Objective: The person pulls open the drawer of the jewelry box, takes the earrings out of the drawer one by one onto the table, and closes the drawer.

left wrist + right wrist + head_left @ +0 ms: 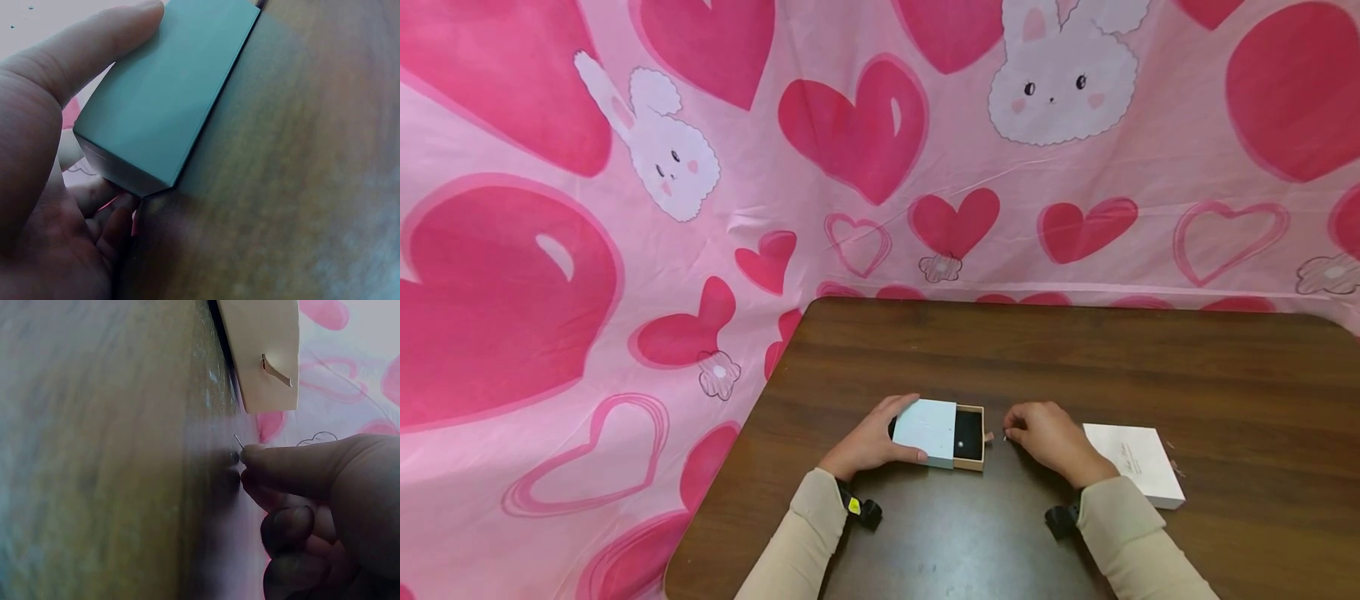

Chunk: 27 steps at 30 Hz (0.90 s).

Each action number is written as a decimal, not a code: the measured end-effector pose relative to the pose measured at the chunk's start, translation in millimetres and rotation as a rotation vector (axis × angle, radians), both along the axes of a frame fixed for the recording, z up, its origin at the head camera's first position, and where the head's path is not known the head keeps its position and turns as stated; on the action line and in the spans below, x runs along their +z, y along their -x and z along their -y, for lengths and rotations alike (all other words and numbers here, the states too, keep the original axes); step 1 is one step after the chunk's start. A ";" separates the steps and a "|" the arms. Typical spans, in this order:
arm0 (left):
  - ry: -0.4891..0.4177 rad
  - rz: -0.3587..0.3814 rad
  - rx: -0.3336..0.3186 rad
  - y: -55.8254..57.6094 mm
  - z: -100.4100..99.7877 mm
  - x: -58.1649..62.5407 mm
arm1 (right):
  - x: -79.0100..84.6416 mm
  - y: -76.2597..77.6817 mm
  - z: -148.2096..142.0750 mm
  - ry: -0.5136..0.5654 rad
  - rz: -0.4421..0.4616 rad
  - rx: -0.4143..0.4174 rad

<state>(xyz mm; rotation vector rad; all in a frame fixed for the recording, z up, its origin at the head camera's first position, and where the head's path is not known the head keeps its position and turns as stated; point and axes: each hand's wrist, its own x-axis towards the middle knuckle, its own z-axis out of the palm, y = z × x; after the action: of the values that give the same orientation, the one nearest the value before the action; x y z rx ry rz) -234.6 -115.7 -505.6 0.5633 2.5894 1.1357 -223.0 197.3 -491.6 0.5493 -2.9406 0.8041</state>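
A left hand (876,435) grips a pale-blue box (925,429) as the right hand (1051,435) pinches a pin (238,440) — so thin that a slackened hold could drop it.

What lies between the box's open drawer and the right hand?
In the head view: a ribbon tab on the drawer, then bare tabletop, then a thin metallic piece the right hand pinches.
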 end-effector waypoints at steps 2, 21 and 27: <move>-0.003 -0.001 0.000 0.0 -0.1 0.3 | -0.3 0.4 -0.3 0.003 0.010 0.006; -0.013 -0.006 -0.012 1.3 0.6 -1.9 | 0.3 0.5 -0.6 -0.027 0.046 0.007; -0.008 -0.007 -0.008 1.6 0.6 -2.0 | 0.6 0.8 -0.2 -0.029 0.068 -0.004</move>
<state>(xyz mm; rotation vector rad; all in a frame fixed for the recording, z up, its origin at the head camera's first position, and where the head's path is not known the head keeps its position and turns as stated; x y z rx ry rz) -236.2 -116.3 -507.6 0.5796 2.5871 1.1448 -223.8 197.5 -491.0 0.5289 -3.0182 0.7969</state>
